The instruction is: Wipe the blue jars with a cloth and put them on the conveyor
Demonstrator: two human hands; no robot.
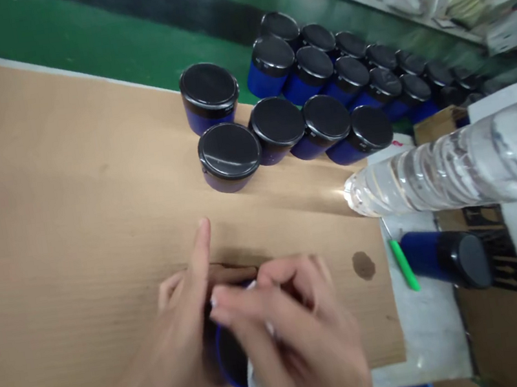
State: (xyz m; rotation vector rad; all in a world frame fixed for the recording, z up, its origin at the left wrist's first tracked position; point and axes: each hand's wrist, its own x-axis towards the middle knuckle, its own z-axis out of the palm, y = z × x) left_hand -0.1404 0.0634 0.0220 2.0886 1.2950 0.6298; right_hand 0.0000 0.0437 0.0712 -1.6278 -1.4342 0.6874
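Near the front edge of the cardboard, my left hand is wrapped round a dark blue cylindrical container, its thumb raised. The container's blue rim and dark inside or end face show between my hands. My right hand is over the container, fingers pinched together on a piece of white cloth or tissue. Most of the white piece is hidden by the fingers. Beyond my hands stands a blue container with a glossy black lid, with another lidded container behind it.
Rows of similar lidded containers stand at the back right. A plastic-wrapped tube reaches in from the right. Below it lie a green-handled tool and a blue container on its side. A dark stain marks the cardboard.
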